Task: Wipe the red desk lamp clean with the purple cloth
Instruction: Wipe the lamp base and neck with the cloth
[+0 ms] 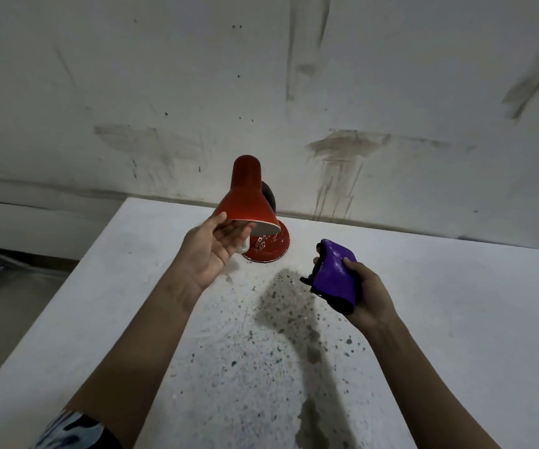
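The red desk lamp (245,196) stands at the far middle of the white table (440,319), its cone shade tilted toward me over its round red base (269,249). My left hand (211,251) is palm-up under the shade's lower left rim, with fingertips touching the rim and the white bulb just behind them. It is not closed around the shade. My right hand (367,294) is to the right of the lamp base, apart from it, gripping the bunched purple cloth (334,273), which has dark edges.
A stained white wall (326,92) rises right behind the lamp. The speckled tabletop has a dark damp patch (289,303) between my arms. The table's left edge drops to a lower floor area (18,270).
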